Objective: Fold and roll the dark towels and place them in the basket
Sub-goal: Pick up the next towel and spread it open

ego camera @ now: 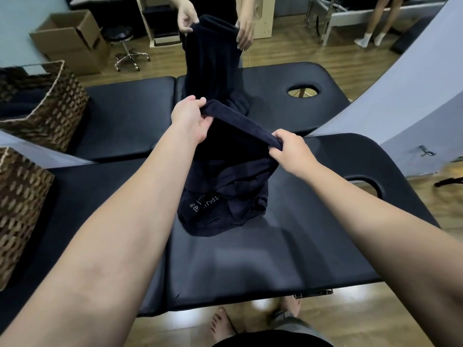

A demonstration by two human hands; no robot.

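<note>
Black padded table (250, 259) before a wall mirror: left hand (191, 118) and right hand (288, 149) each pinch the dark towel's (225, 196) upper edge, its lower end bunched on the table, wicker basket (22, 206) at left.

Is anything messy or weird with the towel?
A little. The dark towel hangs between the left hand and right hand, and its bottom end lies bunched and crumpled on the black table, not flat.

looks like a massage or spa treatment room: padded black massage table (250, 259) with a face hole (363, 182), large wall mirror (225, 46) doubling it, wheeled stool (125, 46), woven basket (22, 209), cardboard box (72, 38), wooden floor (375, 321).
</note>
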